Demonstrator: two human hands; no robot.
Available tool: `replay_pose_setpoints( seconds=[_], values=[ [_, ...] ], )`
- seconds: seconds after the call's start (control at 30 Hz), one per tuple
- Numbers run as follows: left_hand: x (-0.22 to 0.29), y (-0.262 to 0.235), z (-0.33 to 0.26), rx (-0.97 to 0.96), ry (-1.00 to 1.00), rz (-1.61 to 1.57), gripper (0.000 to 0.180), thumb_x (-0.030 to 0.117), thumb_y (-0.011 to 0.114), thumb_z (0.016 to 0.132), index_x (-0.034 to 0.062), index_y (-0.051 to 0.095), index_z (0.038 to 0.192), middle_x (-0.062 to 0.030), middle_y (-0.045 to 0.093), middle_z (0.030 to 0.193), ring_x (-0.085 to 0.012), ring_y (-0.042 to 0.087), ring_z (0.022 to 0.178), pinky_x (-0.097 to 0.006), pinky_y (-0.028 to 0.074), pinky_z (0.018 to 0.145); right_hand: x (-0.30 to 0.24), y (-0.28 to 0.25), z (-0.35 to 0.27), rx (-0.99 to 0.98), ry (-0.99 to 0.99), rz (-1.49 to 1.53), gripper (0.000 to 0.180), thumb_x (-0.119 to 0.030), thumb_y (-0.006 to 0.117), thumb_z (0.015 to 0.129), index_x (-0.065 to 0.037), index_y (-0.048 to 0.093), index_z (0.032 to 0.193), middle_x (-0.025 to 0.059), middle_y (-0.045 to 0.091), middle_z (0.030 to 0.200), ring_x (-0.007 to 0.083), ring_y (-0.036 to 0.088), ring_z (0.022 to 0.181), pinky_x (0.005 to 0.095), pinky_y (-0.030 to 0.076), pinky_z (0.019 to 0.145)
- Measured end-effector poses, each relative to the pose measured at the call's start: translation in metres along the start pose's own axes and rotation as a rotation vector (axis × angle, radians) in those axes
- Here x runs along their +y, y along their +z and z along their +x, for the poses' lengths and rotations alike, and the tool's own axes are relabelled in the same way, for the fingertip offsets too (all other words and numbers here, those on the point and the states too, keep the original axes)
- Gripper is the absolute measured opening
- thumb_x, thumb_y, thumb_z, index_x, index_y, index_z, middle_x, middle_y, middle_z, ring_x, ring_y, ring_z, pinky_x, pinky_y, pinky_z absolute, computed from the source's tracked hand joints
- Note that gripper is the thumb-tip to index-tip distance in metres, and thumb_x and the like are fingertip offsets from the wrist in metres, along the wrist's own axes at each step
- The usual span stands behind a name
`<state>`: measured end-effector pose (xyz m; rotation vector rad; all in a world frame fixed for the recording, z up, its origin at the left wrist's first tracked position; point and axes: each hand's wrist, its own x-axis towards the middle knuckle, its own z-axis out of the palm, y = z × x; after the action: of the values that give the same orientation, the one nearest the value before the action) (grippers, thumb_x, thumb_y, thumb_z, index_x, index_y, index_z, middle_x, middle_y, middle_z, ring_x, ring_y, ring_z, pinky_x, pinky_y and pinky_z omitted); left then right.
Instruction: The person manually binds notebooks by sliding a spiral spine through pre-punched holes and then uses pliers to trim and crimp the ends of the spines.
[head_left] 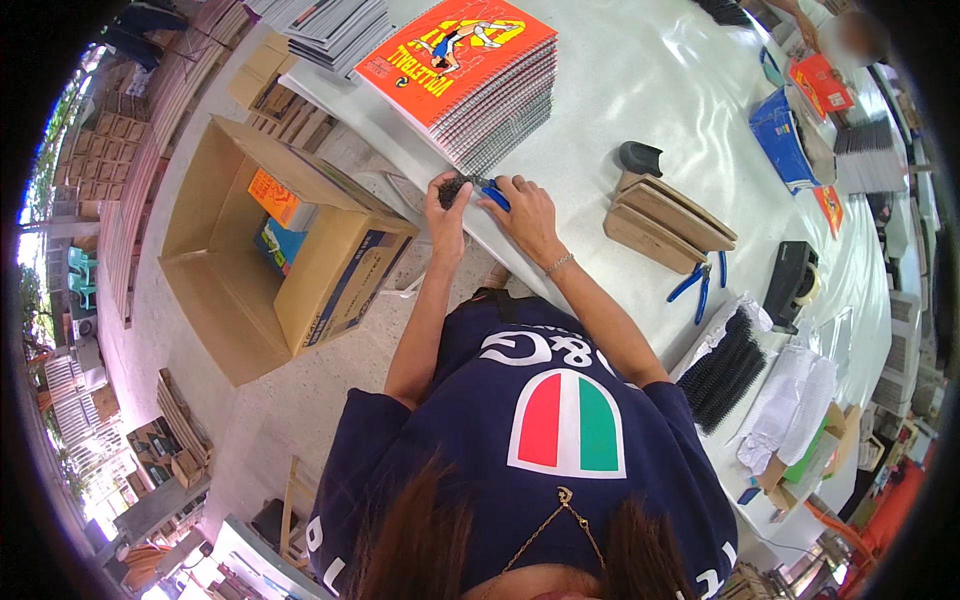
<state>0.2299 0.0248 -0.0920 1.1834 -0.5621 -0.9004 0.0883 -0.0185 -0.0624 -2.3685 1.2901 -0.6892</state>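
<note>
Both hands were up at the near edge of the white surface [640, 90]: the left hand [446, 205] had its fingers clamped on a short black wire coil [452, 187], and the right hand [527, 212] had its fingers closed on blue-handled pliers [493, 194], tips right at the coil's end. To my eye, doing this well meant keeping the coil steady and nipping only its end. Just beyond sat a stack of orange spiral notebooks [462, 62], crowding the working spot. Off right lay brown board pieces [665, 218], a spare blue pliers [700, 285] and a bundle of black coils [728, 368]; an open cardboard box [275, 250] stood on the floor left
</note>
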Motion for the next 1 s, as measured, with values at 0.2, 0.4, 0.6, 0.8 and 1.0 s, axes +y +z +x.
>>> replay_pose_setpoints(
  seconds=[0.2, 0.4, 0.6, 0.8, 1.0],
  values=[
    [-0.001, -0.001, 0.002, 0.001, -0.009, 0.09, 0.027, 0.009, 0.068, 0.09, 0.0042, 0.056, 0.114, -0.0006, 0.056, 0.101, -0.0085, 0.052, 0.088, -0.025, 0.047, 0.078, 0.001, 0.001, -0.003, -0.105, 0.149, 0.11, 0.04, -0.048, 0.063, 0.087, -0.01, 0.059, 0.096, 0.0108, 0.062, 0.078, 0.0302, 0.065, 0.075, 0.0407, 0.051, 0.062],
    [-0.004, -0.005, 0.004, 0.036, -0.074, -0.032, 0.023, 0.017, 0.065, 0.094, 0.0079, 0.058, 0.114, 0.001, 0.057, 0.103, -0.009, 0.054, 0.093, -0.028, 0.048, 0.082, 0.005, 0.0, -0.012, 0.103, 0.033, -0.053, 0.045, -0.05, 0.063, 0.086, -0.01, 0.06, 0.105, 0.0104, 0.059, 0.092, 0.0282, 0.057, 0.086, 0.042, 0.041, 0.074],
    [-0.003, -0.004, 0.004, 0.059, -0.09, -0.113, 0.021, 0.018, 0.065, 0.094, 0.0069, 0.058, 0.111, -0.0018, 0.058, 0.103, -0.0093, 0.056, 0.09, -0.027, 0.051, 0.079, 0.002, 0.003, -0.007, 0.032, 0.034, -0.055, 0.053, -0.054, 0.061, 0.086, -0.011, 0.061, 0.115, 0.0105, 0.059, 0.1, 0.029, 0.053, 0.093, 0.0439, 0.036, 0.081],
    [-0.003, -0.005, 0.004, 0.068, -0.095, -0.122, 0.022, 0.012, 0.067, 0.092, 0.0065, 0.059, 0.111, -0.0014, 0.059, 0.101, -0.0088, 0.056, 0.089, -0.027, 0.051, 0.077, -0.001, 0.003, -0.005, 0.023, 0.042, -0.047, 0.049, -0.052, 0.063, 0.086, -0.011, 0.062, 0.112, 0.01, 0.06, 0.098, 0.0282, 0.054, 0.091, 0.0421, 0.037, 0.078],
    [-0.002, -0.002, 0.003, 0.03, -0.062, 0.001, 0.023, 0.01, 0.07, 0.089, 0.0035, 0.062, 0.11, -0.0017, 0.061, 0.098, -0.0088, 0.057, 0.086, -0.027, 0.052, 0.075, 0.006, 0.007, -0.002, -0.038, 0.037, 0.053, 0.042, -0.049, 0.063, 0.087, -0.009, 0.062, 0.1, 0.011, 0.064, 0.084, 0.0311, 0.063, 0.076, 0.0409, 0.048, 0.065]
  ],
)
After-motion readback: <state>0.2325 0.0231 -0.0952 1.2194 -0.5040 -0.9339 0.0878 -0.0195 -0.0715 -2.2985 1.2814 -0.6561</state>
